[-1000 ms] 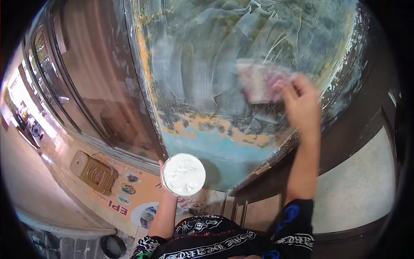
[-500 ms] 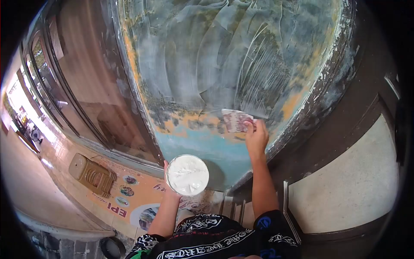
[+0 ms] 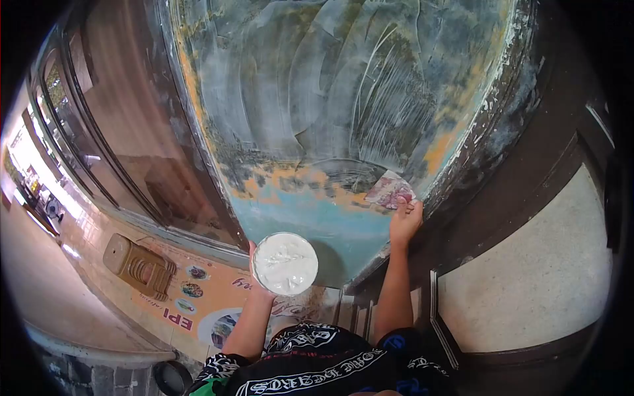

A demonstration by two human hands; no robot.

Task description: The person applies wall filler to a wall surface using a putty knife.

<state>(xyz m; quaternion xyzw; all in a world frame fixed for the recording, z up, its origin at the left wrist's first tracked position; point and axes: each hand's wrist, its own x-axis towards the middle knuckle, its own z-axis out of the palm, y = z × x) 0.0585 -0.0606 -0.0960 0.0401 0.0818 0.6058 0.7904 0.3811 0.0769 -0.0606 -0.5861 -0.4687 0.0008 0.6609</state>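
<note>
My left hand is wrapped round a round tub of white putty, its opening facing up toward me. The tub hides most of those fingers. My right hand pinches a flat, putty-smeared spreader, thumb on its near face. The blade lies against the wall panel, near the panel's lower right edge. Grey-white putty streaks curve across the upper panel. Below them are orange and dark patches, then bare turquoise paint.
A brown plastic stool lies on a printed banner at lower left. Brown-framed glass borders the panel on the left. A dark frame and pale panel are at right. A dark round container sits at the bottom.
My right hand has moved the spreader right and slightly down along the wall, tilting it. A fresh curved smear shows to its left. My left hand still holds the tub.
</note>
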